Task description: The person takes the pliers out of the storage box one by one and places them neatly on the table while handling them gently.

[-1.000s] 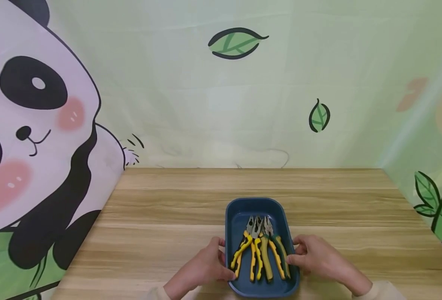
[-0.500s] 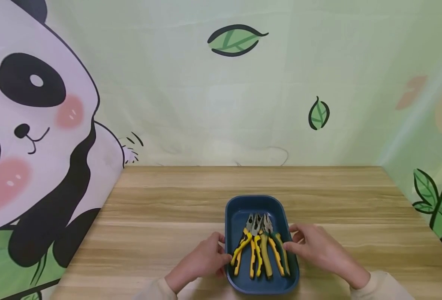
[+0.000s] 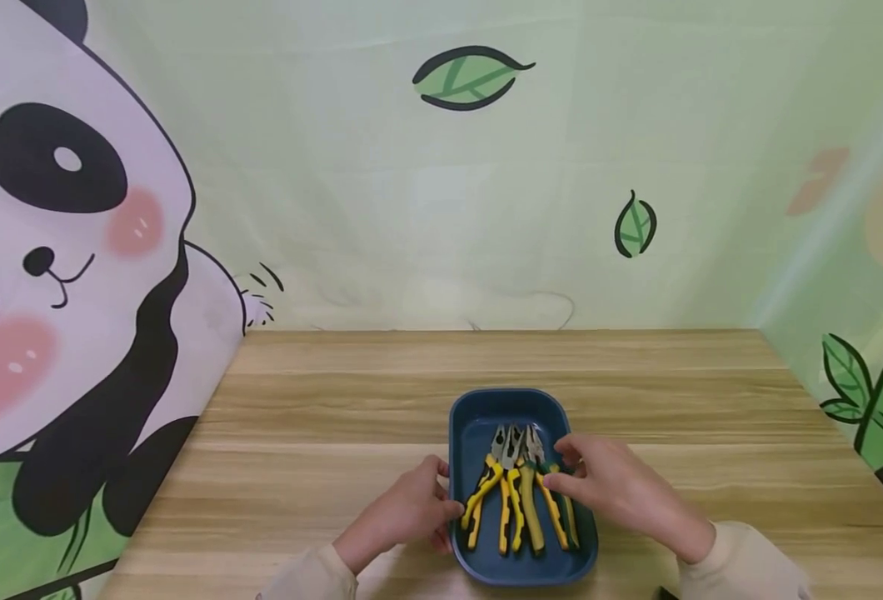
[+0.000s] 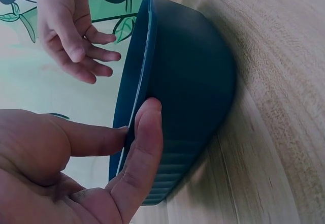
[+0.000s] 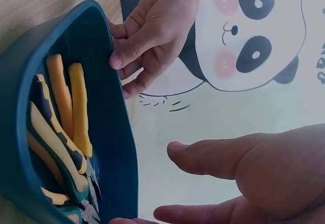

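A blue, round-cornered plastic tray (image 3: 512,407) sits near the front of the table. Several pliers (image 3: 533,517) lie side by side in it, their metal heads toward the back and their yellow, black and green handles toward the front. My left hand (image 3: 407,507) pinches the tray's left rim, thumb on the inside and a finger (image 4: 144,148) along the outer wall. Over the right rim hovers my right hand (image 3: 621,483), thumb and fingers apart, holding nothing. Its thumb overlaps the rightmost handles in the head view. In the right wrist view, the plier handles (image 5: 78,107) show inside the tray.
The wood-grain table (image 3: 321,400) runs back to a pale green cloth backdrop (image 3: 336,167) with a printed panda (image 3: 134,292) and leaves. At the bottom edge, beside the right sleeve (image 3: 741,567), a small dark thing (image 3: 666,593) shows.
My right hand has let go of the tray's right rim and moved left and away from me, over the pliers' side. My left hand stays on the left rim; the tray keeps its place.
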